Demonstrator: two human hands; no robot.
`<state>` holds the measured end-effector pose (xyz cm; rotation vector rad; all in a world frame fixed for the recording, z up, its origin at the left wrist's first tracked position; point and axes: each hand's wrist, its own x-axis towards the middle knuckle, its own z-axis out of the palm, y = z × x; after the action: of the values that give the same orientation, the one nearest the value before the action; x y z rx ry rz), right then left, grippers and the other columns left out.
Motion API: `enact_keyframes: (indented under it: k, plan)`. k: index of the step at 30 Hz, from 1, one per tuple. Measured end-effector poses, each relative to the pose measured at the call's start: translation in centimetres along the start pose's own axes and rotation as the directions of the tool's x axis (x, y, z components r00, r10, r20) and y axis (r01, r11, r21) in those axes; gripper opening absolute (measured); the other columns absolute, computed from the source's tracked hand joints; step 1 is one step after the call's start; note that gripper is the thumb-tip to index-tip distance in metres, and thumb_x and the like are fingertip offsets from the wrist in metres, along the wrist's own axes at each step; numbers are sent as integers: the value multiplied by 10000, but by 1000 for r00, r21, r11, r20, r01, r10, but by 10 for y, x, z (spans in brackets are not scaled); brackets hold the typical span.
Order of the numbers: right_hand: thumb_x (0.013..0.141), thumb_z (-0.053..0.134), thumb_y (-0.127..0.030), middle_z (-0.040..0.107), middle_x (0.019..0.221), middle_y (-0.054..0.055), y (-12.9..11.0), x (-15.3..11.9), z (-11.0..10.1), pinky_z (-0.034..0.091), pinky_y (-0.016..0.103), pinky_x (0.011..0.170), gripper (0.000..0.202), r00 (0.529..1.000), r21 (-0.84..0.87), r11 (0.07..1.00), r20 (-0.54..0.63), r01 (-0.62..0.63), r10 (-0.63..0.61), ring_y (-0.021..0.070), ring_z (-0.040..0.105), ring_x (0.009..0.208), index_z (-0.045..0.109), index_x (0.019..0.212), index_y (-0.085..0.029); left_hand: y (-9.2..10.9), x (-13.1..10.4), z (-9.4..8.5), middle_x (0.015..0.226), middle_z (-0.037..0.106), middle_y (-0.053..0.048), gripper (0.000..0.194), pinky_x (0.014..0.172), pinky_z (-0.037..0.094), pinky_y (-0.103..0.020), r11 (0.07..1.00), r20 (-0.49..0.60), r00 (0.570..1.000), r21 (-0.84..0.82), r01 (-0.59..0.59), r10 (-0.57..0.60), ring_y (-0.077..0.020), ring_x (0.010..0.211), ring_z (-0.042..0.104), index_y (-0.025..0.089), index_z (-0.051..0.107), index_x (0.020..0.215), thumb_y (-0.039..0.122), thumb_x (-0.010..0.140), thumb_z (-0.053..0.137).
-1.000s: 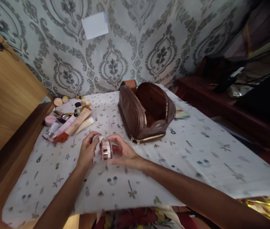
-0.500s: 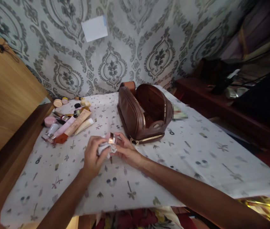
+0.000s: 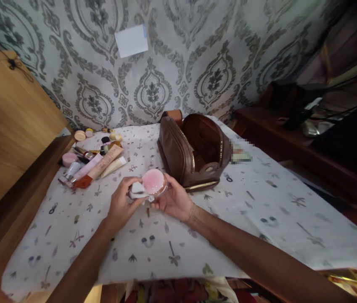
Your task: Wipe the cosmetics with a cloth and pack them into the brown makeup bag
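Note:
Over the middle of the table, my right hand point(image 3: 176, 200) is closed round a small round jar with a pink lid point(image 3: 153, 182), its lid facing up toward me. My left hand point(image 3: 124, 202) pinches a crumpled white cloth point(image 3: 138, 190) right beside the jar; the cloth reaches the jar's left side. Just behind my right hand stands a brown leather cosmetic bag point(image 3: 176, 149), its top unzipped and its flap spread, showing a brown lining. What lies deep inside the bag is hidden.
Several cosmetic tubes point(image 3: 102, 166), jars and bottles lie in a loose pile at the left of the patterned tablecloth point(image 3: 203, 248). A wooden panel point(image 3: 17, 126) borders the left side. A dark red ledge point(image 3: 279, 143) with clutter runs along the right.
The jar has been tipped so its pink lid now faces me. My right hand has turned palm up under it, and the left hand with the cloth stays close beside it.

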<state>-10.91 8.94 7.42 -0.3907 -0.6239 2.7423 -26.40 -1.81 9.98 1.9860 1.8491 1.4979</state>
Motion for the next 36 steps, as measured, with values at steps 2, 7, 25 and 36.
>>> enact_keyframes:
  k: [2,7,25,36]
  plan:
    - [855,551,-599,710,805,30,-1,0,0,516,250,573,427,1000,-5,1000,-11,17,-17,175,671,715,629,991,-202,1,1,-1,1101,651,-30,323,853,481,-267,994,-17,995,-53,99,-100,-180,1025,621,255,571,1150,238,853,696]
    - [809,683,-493,694,829,22,4,-2,4,552,257,596,384,991,-186,974,54,131,-124,165,665,710,661,1053,-197,11,-2,3,1162,648,-59,276,887,498,-297,965,-155,962,-176,197,-224,-185,1046,633,225,547,1189,280,921,588]
    - [545,902,-328,615,1236,79,12,2,-5,438,415,1034,853,887,-775,532,79,342,-454,253,584,1149,527,1303,-219,16,2,2,1276,645,-71,288,1031,421,-343,961,-5,974,-162,222,-226,-206,1195,582,227,556,1231,335,988,446]
    - [491,933,-297,669,1094,33,9,1,2,452,369,982,717,904,-621,689,76,373,-421,210,620,1041,575,1108,-225,14,4,3,1119,671,-63,280,833,472,-296,928,8,943,-174,329,-333,-197,955,619,215,598,1117,381,973,424]
